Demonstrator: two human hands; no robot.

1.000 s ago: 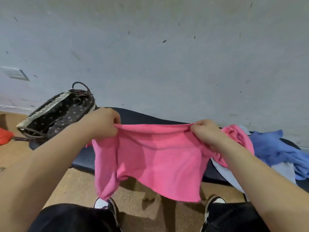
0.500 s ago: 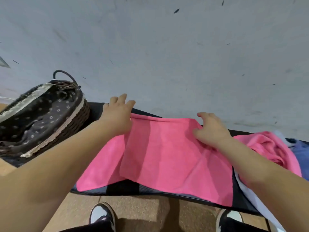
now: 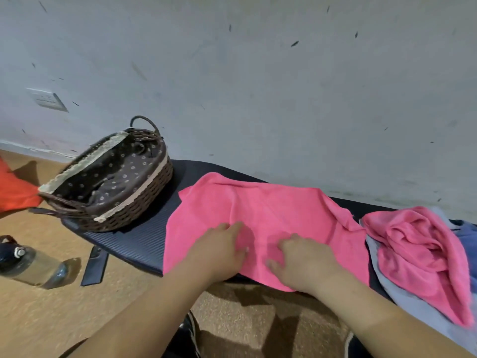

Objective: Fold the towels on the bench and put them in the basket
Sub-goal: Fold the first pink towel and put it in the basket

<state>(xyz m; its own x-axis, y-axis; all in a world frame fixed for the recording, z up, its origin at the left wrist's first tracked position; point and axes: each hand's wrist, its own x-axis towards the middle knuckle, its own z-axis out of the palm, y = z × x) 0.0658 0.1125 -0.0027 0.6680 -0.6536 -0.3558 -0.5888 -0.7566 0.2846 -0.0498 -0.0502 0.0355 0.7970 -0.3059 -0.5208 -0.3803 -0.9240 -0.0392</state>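
While both hands lay on it, the head view showed a pink towel (image 3: 258, 215) spread on the surface (image 3: 139, 244), no finished fold visible. Left hand (image 3: 219, 251) and right hand (image 3: 302, 264) pressed it, fingers relaxed, gripping nothing. Basket (image 3: 144, 200) at left showed no towels inside. Crumpled towels (image 3: 418, 254) lay at right. Most work judged ahead.

Lighting even and moderately bright, source overhead. Soft dark shadows fall on the floor (image 3: 51, 313) beneath the arms. Wide-angle bowing at edges; slight softness throughout, no glare.
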